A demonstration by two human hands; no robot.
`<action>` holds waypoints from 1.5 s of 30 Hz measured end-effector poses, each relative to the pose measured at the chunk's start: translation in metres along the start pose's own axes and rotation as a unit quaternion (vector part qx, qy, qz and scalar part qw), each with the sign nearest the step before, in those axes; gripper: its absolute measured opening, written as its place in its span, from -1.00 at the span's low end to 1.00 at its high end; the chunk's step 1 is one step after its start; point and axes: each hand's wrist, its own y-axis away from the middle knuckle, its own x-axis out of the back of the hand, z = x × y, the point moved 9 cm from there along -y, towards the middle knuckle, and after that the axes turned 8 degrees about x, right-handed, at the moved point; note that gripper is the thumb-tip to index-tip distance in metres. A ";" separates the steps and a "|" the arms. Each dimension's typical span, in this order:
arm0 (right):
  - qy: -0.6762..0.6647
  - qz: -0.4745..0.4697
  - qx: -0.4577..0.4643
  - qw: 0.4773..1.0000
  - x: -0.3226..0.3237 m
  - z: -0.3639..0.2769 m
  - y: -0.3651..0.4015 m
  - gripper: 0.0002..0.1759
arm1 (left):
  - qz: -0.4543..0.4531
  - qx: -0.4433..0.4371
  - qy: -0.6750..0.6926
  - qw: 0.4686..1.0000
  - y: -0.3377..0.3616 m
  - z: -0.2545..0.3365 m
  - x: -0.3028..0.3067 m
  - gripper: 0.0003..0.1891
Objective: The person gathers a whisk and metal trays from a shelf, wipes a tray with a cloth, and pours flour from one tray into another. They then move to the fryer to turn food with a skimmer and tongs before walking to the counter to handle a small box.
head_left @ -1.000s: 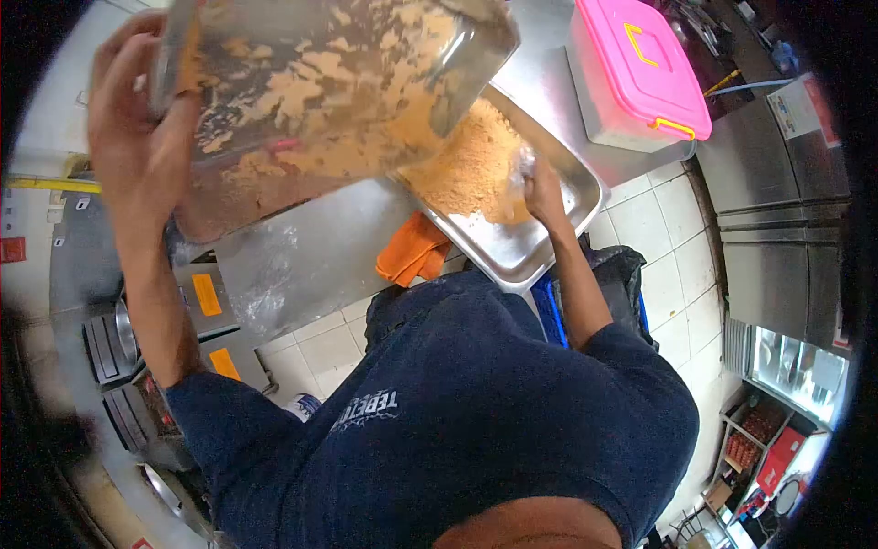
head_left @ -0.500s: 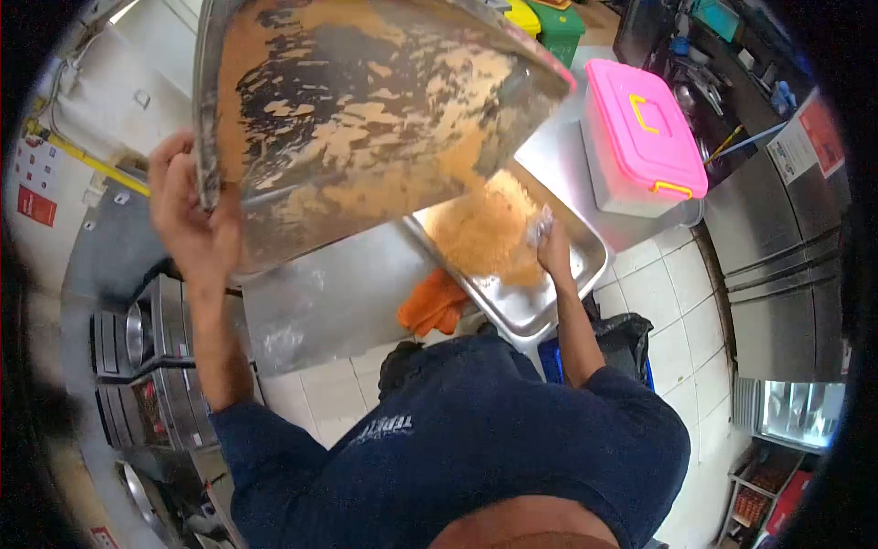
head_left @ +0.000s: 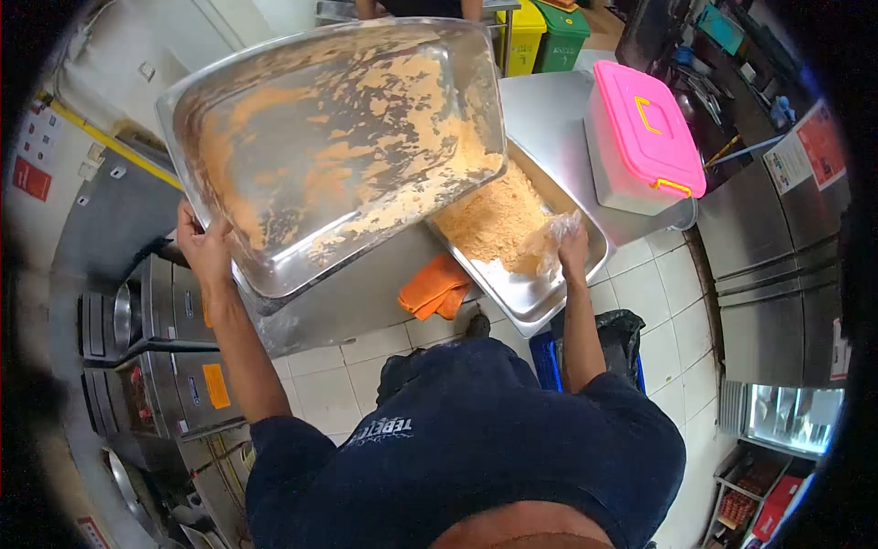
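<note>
My left hand [head_left: 206,249] grips the lower left edge of a large metal tray [head_left: 294,258], fingers wrapped round its rim. The tray is held up and tilted, its inside streaked with pale orange-brown powder. Its lower right corner is over a second metal tray [head_left: 535,306], where a heap of orange-brown crumbly powder [head_left: 494,220] lies. My right hand [head_left: 573,251] is closed on a crumpled clear plastic bag [head_left: 549,240] at the right side of that second tray, beside the heap.
A plastic box with a pink lid [head_left: 647,123] stands on the metal table [head_left: 540,108]. An orange cloth [head_left: 434,288] lies at the table's front edge. A black-lined bin [head_left: 615,339] is near my right arm. Another person's arms [head_left: 419,7] and yellow and green bins [head_left: 561,41] are beyond.
The raised tray has come down and left, showing its whole rim, with my left hand lower. My right hand and the bag have shifted slightly right. Another person now shows at the top.
</note>
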 end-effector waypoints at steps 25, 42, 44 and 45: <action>-0.328 0.005 0.057 0.943 -0.045 -0.180 0.013 -0.80 | 0.234 0.431 0.194 0.850 0.294 -0.270 0.285 -0.46; -0.532 -0.286 -0.076 0.793 -0.284 -0.280 0.189 -0.93 | 0.176 0.423 0.156 0.875 0.261 -0.402 0.317 -0.55; -0.521 -0.259 -0.086 0.809 -0.283 -0.285 0.211 -0.94 | 0.187 0.415 0.117 0.882 0.246 -0.407 0.324 -0.55; -0.539 -0.253 -0.114 0.795 -0.274 -0.292 0.224 -0.93 | 0.193 0.409 0.102 0.886 0.239 -0.404 0.327 -0.56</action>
